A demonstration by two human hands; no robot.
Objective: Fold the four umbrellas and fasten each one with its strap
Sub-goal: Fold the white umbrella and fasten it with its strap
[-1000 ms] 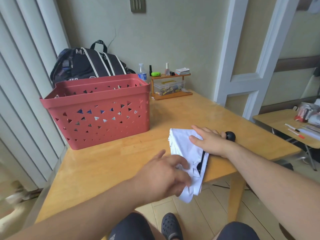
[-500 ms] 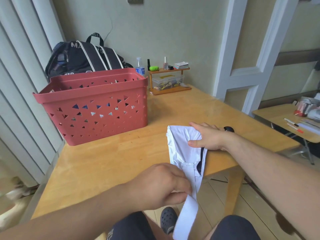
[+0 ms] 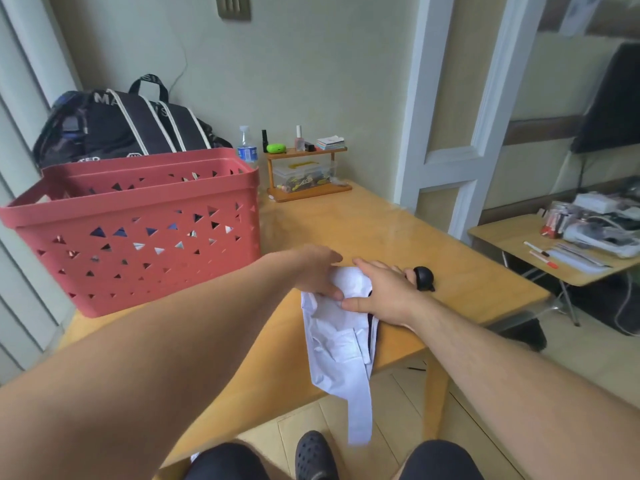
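While both hands (image 3: 349,289) press it, the white umbrella (image 3: 341,344) overhangs the table (image 3: 363,230).

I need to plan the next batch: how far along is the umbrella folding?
Done: cannot tell; the red basket hides its contents. In hand: left hand and right hand press the white umbrella on the table. Left: its strap dangles unfastened.

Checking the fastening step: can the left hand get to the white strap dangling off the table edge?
Probably yes. The strap hangs free below the table edge; the left hand, on the white umbrella, only needs to draw back.
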